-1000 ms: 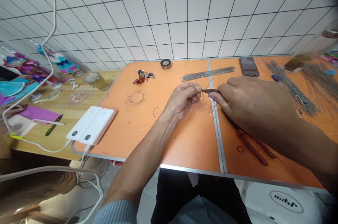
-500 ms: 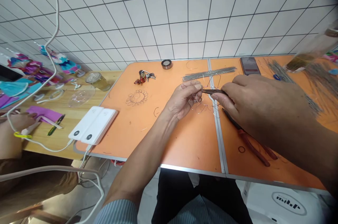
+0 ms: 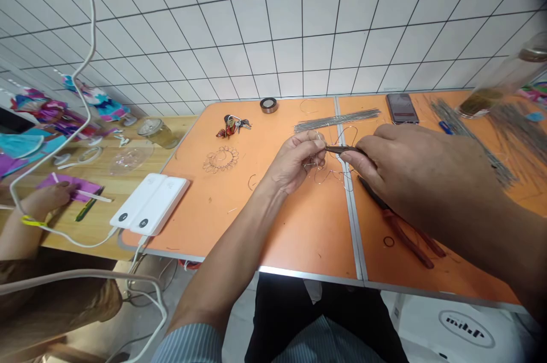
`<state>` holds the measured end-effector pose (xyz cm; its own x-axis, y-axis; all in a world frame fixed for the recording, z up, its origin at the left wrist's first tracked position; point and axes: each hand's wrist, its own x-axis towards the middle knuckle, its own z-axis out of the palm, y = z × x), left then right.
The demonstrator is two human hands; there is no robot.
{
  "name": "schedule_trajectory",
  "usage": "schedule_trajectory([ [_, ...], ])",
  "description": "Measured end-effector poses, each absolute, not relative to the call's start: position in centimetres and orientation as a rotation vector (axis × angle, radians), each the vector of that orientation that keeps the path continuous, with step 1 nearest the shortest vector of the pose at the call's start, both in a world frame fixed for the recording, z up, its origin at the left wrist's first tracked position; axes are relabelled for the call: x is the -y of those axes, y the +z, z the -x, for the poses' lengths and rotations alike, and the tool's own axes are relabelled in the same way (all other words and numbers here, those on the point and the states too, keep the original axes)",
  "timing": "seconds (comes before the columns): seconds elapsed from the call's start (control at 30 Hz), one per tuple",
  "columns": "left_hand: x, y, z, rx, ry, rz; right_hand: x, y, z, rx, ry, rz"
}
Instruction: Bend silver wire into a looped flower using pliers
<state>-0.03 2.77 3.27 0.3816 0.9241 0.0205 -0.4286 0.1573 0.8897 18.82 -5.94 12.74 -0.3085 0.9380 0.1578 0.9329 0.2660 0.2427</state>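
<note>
My left hand (image 3: 301, 159) is closed, its thumb and fingers pinching a thin bent wire (image 3: 317, 166). Loops of that wire stick out around the fingertips. My right hand (image 3: 397, 163) grips a pair of pliers (image 3: 339, 149), whose dark jaws point left and meet the wire at my left fingertips. The pliers' handles are hidden in my palm. Under my right wrist lies a second tool with red handles (image 3: 408, 237). Left of my hands, a flower-shaped wire ring (image 3: 221, 159) rests on the orange table (image 3: 299, 237).
Behind my hands lie a bundle of straight wires (image 3: 337, 121), a tape roll (image 3: 269, 105), keys (image 3: 233, 125) and a phone (image 3: 402, 108). More wires (image 3: 474, 143) and a glass bottle (image 3: 499, 81) stand right. White power banks (image 3: 149, 203) sit left, beside another person's hand (image 3: 53, 196).
My hands stay almost in place, with the pliers still at the wire. At the left, the other person's hand has moved right over the purple sheet, and a white strip there has shifted.
</note>
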Motion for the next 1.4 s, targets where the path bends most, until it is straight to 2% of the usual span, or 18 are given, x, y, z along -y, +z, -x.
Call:
schedule_trajectory([
  [0.7,-2.84,3.06,0.03,-0.658,1.040,-0.990,5.52,12.44,-19.45,-2.514,0.367,-1.903],
  [1.17,-2.83,2.69,-0.10,-0.683,1.037,-0.982,5.79,12.09,-19.17,-2.450,0.500,-1.871],
  [1.4,-2.66,2.93,-0.14,-0.699,1.073,-1.011,5.86,12.50,-18.81,-2.400,0.455,-1.885],
])
